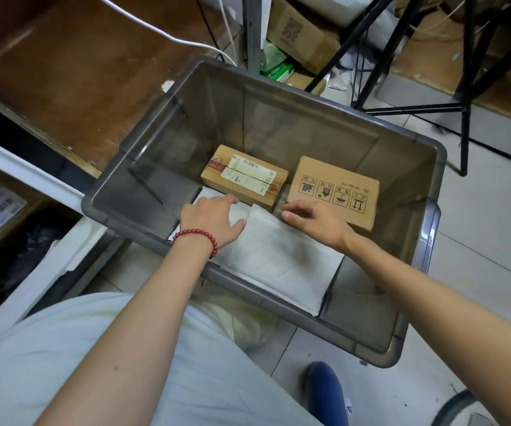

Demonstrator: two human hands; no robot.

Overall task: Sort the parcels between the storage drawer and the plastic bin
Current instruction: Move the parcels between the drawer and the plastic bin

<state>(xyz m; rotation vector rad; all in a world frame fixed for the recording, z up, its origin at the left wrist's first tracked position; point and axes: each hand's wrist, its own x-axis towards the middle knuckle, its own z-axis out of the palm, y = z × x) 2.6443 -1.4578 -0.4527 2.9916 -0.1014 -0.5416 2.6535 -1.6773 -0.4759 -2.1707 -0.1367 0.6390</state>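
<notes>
Forearms reach into grey plastic bin [431,235] on floor. White padded mailer [278,262] lies inside, near wall. R hand [312,222] pinches its top edge; L hand [209,218] rests on it, grip unclear. Two cardboard boxes [245,173] [334,192] just behind.

Looking down on pale grey floor tiles [478,235] spreading out to the right under flat, even indoor light, with thin dark grout lines crossing them. Catching, up at the left, a scuffed brown wooden panel [72,66] giving off a dull sheen, with a white cable [168,37] trailing across it towards a grey metal upright [252,29] at the top. Spotting just right of that upright a cardboard box [300,35] sitting tilted above a green packet [275,67], and further right the black legs of a stand [465,133] splaying over the tiles, with brown surfaces blurring behind them.
</notes>
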